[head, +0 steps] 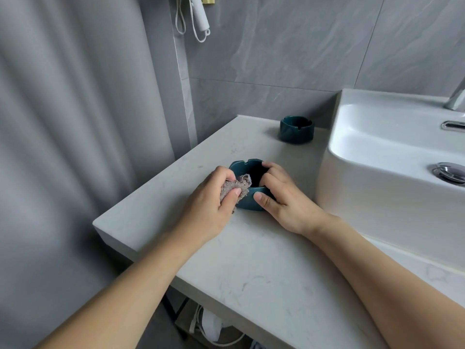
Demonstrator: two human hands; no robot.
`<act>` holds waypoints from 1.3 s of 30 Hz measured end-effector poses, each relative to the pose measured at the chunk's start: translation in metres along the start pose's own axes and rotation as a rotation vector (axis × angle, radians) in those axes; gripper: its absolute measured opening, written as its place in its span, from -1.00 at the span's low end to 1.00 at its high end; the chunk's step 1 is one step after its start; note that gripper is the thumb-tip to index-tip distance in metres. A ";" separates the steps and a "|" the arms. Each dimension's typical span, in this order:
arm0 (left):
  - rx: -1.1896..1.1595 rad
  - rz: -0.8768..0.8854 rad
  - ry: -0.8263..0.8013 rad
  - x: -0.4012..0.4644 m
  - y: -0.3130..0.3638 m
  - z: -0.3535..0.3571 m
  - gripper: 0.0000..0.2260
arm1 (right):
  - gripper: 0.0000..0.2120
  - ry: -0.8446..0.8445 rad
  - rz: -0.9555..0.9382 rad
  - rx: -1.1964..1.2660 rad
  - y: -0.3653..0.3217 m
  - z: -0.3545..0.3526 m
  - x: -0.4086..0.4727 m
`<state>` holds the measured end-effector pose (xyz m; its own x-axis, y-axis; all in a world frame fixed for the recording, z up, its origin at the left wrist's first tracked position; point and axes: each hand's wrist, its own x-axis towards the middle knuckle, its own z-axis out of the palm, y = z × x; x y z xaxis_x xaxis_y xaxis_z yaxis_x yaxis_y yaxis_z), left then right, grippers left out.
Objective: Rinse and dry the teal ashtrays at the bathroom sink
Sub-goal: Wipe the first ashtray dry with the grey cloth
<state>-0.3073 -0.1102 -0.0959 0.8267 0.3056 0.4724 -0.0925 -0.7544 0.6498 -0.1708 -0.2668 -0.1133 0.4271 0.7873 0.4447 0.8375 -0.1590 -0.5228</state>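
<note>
A teal ashtray (pixel 247 202) rests on the pale stone counter (pixel 264 268), slightly tilted between both hands. My right hand (pixel 284 197) grips its right rim, fingers over the edge and thumb on the outer wall. My left hand (pixel 214 200) pinches a small grey-brown cloth (pixel 235 187) against the ashtray's left rim. A second teal ashtray (pixel 297 128) stands upright at the back of the counter near the wall, untouched.
A white basin (pixel 377 157) sits on the counter to the right, with a chrome drain plug (pixel 448 172) and the faucet base (pixel 456 99). A grey shower curtain (pixel 70 134) hangs at left. A white hair dryer (pixel 198 16) hangs on the tiled wall.
</note>
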 end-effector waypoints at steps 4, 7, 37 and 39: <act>0.105 -0.053 0.011 0.001 -0.011 0.009 -0.83 | -0.86 0.007 0.055 0.031 0.000 0.000 -0.001; 0.283 0.001 0.017 0.001 -0.012 0.013 -0.85 | -0.83 0.025 0.053 -0.017 0.000 0.000 -0.002; -0.048 0.011 0.195 0.009 -0.017 0.018 -0.88 | -0.64 0.247 0.175 -0.159 -0.007 0.010 0.003; -0.031 0.055 0.238 0.008 -0.015 0.017 -0.87 | -0.61 0.265 0.126 -0.202 -0.013 0.012 0.005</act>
<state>-0.2902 -0.1061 -0.1123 0.6664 0.3952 0.6322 -0.1538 -0.7569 0.6352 -0.1843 -0.2537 -0.1133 0.5827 0.5765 0.5728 0.8118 -0.3806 -0.4428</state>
